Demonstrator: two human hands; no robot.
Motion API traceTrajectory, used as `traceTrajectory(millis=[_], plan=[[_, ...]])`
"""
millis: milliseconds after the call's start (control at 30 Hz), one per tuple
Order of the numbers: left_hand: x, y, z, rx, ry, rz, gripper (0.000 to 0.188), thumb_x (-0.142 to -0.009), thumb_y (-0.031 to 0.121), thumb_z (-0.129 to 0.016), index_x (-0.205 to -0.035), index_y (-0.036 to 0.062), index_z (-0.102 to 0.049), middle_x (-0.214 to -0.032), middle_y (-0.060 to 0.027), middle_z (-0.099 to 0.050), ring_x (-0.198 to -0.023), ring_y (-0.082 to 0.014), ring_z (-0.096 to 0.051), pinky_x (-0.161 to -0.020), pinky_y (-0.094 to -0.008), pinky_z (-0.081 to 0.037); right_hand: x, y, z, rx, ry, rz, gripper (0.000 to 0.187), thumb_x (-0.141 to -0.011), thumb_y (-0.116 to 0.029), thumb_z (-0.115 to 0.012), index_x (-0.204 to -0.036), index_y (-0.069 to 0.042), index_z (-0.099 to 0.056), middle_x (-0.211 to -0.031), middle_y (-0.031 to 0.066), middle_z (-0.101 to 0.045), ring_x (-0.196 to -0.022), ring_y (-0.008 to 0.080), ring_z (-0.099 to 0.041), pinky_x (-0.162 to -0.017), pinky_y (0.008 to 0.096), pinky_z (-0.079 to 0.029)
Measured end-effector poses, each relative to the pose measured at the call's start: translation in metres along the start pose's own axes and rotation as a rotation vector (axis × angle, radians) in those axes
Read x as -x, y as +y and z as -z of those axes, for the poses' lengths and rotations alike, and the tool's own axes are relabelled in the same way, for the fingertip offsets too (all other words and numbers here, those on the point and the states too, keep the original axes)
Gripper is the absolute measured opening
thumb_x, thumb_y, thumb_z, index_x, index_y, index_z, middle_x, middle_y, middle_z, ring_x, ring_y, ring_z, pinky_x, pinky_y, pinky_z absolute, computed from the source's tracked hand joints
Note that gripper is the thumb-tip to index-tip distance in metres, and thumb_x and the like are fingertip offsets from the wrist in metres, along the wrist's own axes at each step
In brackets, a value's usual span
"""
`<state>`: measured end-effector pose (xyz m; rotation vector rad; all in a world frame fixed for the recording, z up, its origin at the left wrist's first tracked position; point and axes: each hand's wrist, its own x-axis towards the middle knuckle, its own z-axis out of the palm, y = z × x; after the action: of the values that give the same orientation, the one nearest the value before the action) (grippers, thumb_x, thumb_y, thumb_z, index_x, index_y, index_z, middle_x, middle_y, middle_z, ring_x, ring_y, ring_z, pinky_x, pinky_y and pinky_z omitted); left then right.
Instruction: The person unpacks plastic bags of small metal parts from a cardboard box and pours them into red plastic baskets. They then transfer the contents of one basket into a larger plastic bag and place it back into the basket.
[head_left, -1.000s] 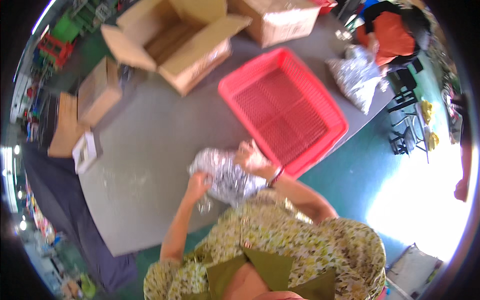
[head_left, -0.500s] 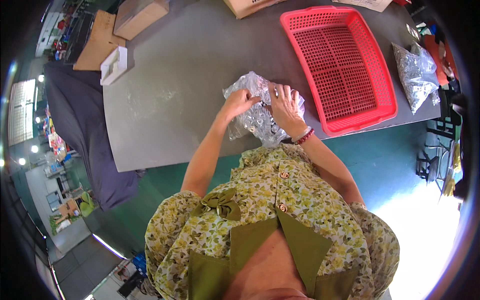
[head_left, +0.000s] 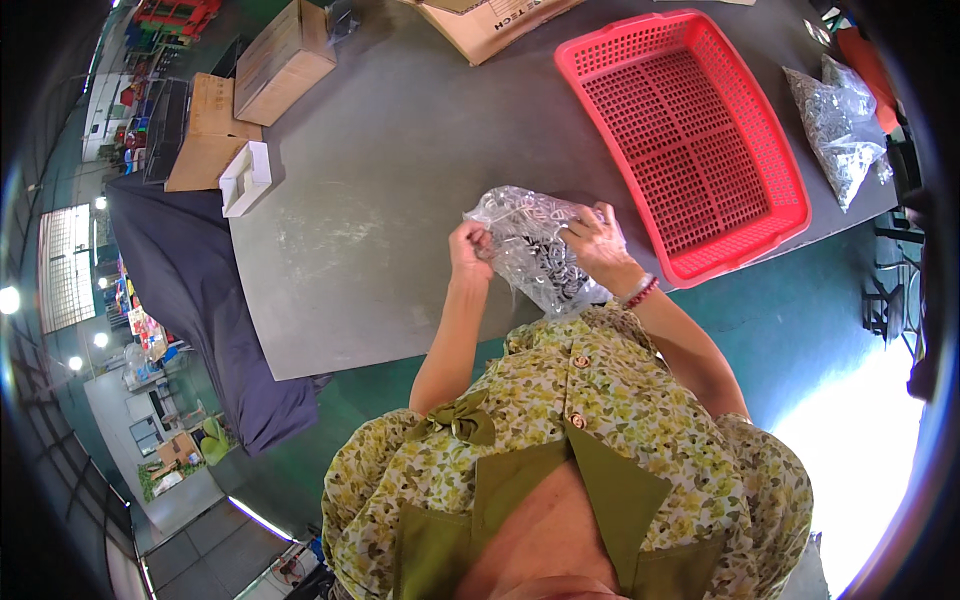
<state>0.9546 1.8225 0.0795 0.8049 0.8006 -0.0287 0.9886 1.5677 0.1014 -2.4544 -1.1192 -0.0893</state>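
A clear plastic bag (head_left: 548, 262) lies at the table's near edge, close against my body. Many small dark and silvery pieces show through it, too small to name. My left hand (head_left: 470, 250) is closed on the bag's left side, its fingers curled in. On the opposite side my right hand (head_left: 598, 246), with a red bead bracelet at the wrist, grips the bag's upper right edge with bent fingers. Between the two hands the plastic is spread and crumpled.
A red perforated plastic basket (head_left: 690, 150) stands right of the bag on the grey table (head_left: 340, 270). Filled clear bags (head_left: 840, 130) lie at the far right. Cardboard boxes (head_left: 285, 70) and a small white box (head_left: 246, 180) are at the left; dark cloth (head_left: 200, 290) hangs beside the table.
My hands have moved apart, from working close together over the bag to holding its two sides. The bag is spread wider and its dark contents show more. The whole view has shifted slightly.
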Motion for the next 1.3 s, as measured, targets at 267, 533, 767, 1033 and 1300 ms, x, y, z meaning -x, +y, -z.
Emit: traceTrajectory(millis=[267,533,767,1033,1300], plan=[[0.045,0.031,-0.027,-1.252,-0.090,-0.229,0.019,-0.079,0.019,-0.067,-0.072,0.0071,-0.055,-0.063,-0.0062,-0.056,-0.064,-0.0235,-0.055,-0.058,-0.0356,-0.043,0.001,0.004,-0.001,0.024,0.017,-0.023,0.037,-0.072,-0.007,-0.060,-0.109,-0.007,-0.063,-0.091,0.0056,-0.061,-0.105,0.0268,-0.051,-0.091,0.0481,-0.037],[0.067,0.005,-0.045,-1.751,0.094,-0.837,0.021,-0.081,0.016,-0.063,-0.100,0.0066,-0.060,-0.071,-0.0090,-0.064,-0.080,-0.0294,-0.062,-0.062,-0.0461,-0.050,-0.008,-0.017,0.002,-0.031,-0.178,-0.071,0.044,-0.080,-0.003,-0.053,-0.124,-0.008,-0.059,-0.093,0.0088,-0.062,-0.107,0.0287,-0.050,-0.095,0.0598,-0.034],[0.060,0.016,-0.059,-2.010,-0.018,-0.861,0.026,-0.078,0.010,-0.060,-0.104,0.0109,-0.066,-0.073,-0.0107,-0.065,-0.078,-0.0311,-0.061,-0.064,-0.0448,-0.049,-0.015,-0.029,0.009,0.021,-0.269,-0.016,0.030,-0.082,-0.008,-0.054,-0.108,0.001,-0.064,-0.093,0.0085,-0.063,-0.108,0.0268,-0.048,-0.096,0.0607,-0.032],[-0.033,0.053,-0.056,-1.256,-0.506,0.202,0.014,-0.072,0.002,-0.064,-0.085,0.0062,-0.060,-0.080,0.0012,-0.058,-0.077,-0.0148,-0.056,-0.067,-0.0298,-0.047,-0.005,-0.035,0.004,0.030,-0.222,-0.027,0.023,-0.080,-0.013,-0.056,-0.096,-0.001,-0.068,-0.102,0.0066,-0.060,-0.111,0.0262,-0.045,-0.098,0.0628,-0.032],[-0.003,0.055,-0.059,-0.676,-0.234,0.531,0.019,-0.088,0.027,-0.068,-0.094,0.0112,-0.059,-0.072,0.0047,-0.050,-0.068,-0.0061,-0.047,-0.053,-0.0243,-0.038,-0.003,-0.034,0.001,-0.008,-0.221,-0.082,0.022,-0.078,-0.014,-0.057,-0.094,-0.002,-0.068,-0.094,0.0063,-0.058,-0.110,0.0256,-0.045,-0.098,0.0652,-0.033]])
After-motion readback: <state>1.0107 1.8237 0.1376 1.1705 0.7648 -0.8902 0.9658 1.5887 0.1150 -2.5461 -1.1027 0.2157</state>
